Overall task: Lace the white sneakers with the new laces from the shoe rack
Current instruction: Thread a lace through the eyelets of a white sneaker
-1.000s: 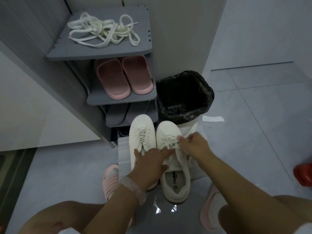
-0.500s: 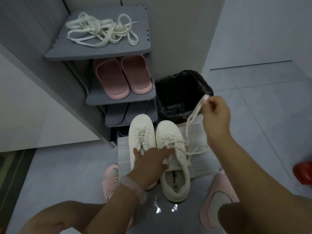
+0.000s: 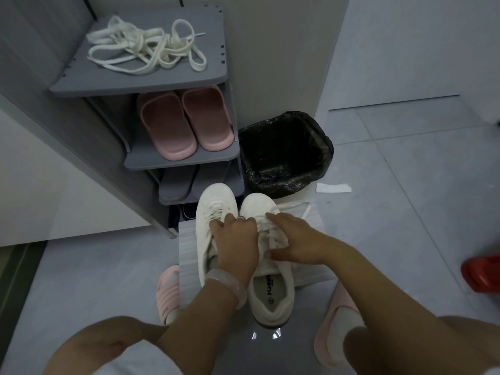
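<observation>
Two white sneakers stand side by side on a white ribbed mat [image 3: 189, 255], the left sneaker [image 3: 213, 201] and the right sneaker [image 3: 272, 296]. Both carry white laces. My left hand [image 3: 235, 239] lies across the two shoes, its fingers curled down over the lacing between them. On the right sneaker's lacing, my right hand [image 3: 295, 240] pinches the lace with fingertips and thumb. A loose lace end [image 3: 305, 209] trails right over the mat. The new laces [image 3: 146, 50] lie in a tangled pile on the grey shoe rack's top shelf [image 3: 130, 82].
Pink slippers [image 3: 186, 123] sit on the rack's second shelf, grey ones [image 3: 177, 185] below. A bin with a black bag [image 3: 284, 152] stands right of the rack. A paper scrap [image 3: 332, 188] and a red object [image 3: 481, 272] lie on the floor. My feet wear pink slippers.
My right hand, which had pulled a lace end up and to the right, has come back down onto the right sneaker's lacing. The loose end now lies on the mat. My left hand shifted slightly forward.
</observation>
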Demonstrator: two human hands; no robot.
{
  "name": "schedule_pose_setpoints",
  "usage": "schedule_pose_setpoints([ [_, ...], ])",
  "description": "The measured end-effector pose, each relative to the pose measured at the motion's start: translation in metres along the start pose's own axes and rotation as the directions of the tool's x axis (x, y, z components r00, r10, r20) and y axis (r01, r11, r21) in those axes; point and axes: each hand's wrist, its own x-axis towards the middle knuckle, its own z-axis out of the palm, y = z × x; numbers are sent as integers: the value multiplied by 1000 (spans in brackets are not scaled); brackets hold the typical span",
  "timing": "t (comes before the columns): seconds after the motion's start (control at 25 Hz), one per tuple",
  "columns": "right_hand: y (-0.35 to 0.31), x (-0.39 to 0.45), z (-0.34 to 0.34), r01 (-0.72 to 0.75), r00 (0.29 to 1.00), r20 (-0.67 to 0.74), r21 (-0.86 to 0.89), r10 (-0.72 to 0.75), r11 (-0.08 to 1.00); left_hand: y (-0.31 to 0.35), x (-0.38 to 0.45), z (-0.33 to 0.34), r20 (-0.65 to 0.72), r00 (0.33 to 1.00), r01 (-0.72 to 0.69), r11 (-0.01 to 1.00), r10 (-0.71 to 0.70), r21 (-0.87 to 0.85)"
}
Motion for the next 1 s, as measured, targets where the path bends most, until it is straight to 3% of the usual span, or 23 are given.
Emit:
schedule_pose_setpoints([
  [0.08, 3, 1, 4, -1, 1000, 20, -56, 2, 998, 5, 1, 3, 125, 992, -17, 999, 20, -28],
  [0.2, 4, 5, 7, 13, 1000, 25, -200, -9, 980, 5, 5, 9, 137, 991, 33, 981, -7, -192],
  [0.28, 6, 8, 7, -27, 999, 18, -216, 32, 976, -3, 11, 11, 179, 979, 173, 863, -98, -474],
  [0.36, 6, 10, 8, -67, 997, 16, -254, 73, 965, -5, 15, 6, 405, 910, 349, 683, -84, -641],
  [0.4, 6, 11, 9, -76, 996, 18, -282, 84, 956, -5, 17, 0, 491, 868, 407, 668, -72, -623],
  [0.48, 4, 12, 10, -74, 996, 23, -312, 86, 947, -9, 19, -14, 564, 816, 438, 769, -124, -465],
  [0.56, 4, 12, 9, -66, 997, 29, -290, 77, 955, -20, 24, -26, 498, 843, 419, 827, -202, -375],
  [0.64, 5, 10, 8, -64, 997, 34, -241, 75, 968, -33, 26, -31, 444, 876, 421, 746, -188, -516],
  [0.72, 4, 8, 9, -67, 997, 25, -175, 72, 982, -37, 19, -28, 414, 910, 307, 686, -9, -659],
  [0.76, 4, 7, 9, -71, 997, 14, -141, 74, 987, -38, 15, -21, 411, 906, 215, 726, 102, -653],
  [0.84, 4, 6, 10, -86, 996, -10, -81, 86, 993, -36, 9, -6, 399, 898, 87, 813, 186, -576],
  [1.0, 7, 11, 11, -34, 999, -19, 44, 35, 998, -34, 11, 3, 264, 964, 92, 887, 35, -453],
])
